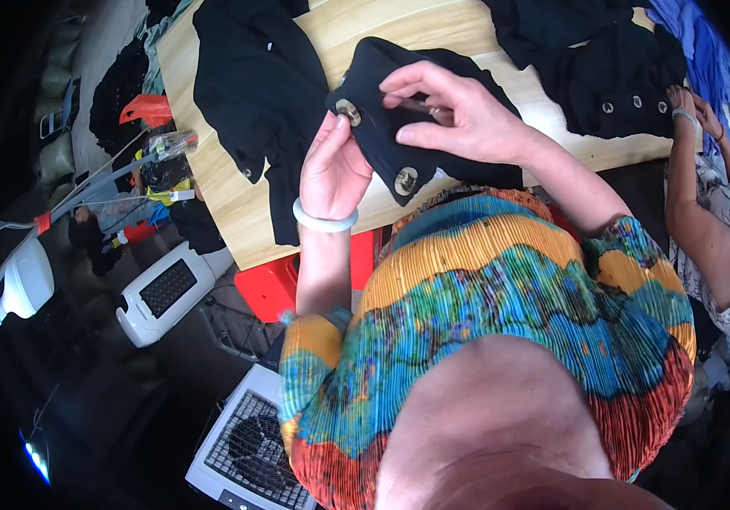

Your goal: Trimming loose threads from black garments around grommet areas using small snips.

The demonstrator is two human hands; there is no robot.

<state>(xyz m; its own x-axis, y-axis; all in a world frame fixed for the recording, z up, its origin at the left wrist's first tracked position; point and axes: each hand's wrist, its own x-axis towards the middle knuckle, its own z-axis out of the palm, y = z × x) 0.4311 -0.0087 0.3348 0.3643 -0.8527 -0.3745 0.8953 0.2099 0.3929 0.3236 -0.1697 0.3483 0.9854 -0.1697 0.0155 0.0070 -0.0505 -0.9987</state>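
Observation:
A black garment [382, 64] with large buttons lies at the table's near edge in front of me. My left hand [335, 166] is closed on its edge, thumb and fingers pinching beside a brown-and-cream button [349, 111]. Farther down the same edge sits another large button [406, 179]. Over the garment, to the right of the pinched button, my right hand [467, 119] is closed with curled fingers. A small, narrow, dark thing shows between its fingers, too unclear to name. A red thread end seems to lie near the first button.
More black clothing [254, 76] spreads over the wooden table [458, 21] on the left. At right, another person's hands [695, 110] touch a black buttoned garment [611, 76]. A lamp bulb [27, 280] hangs at left. A grey-white fan unit [250, 442] stands below, near a red stool [270, 289].

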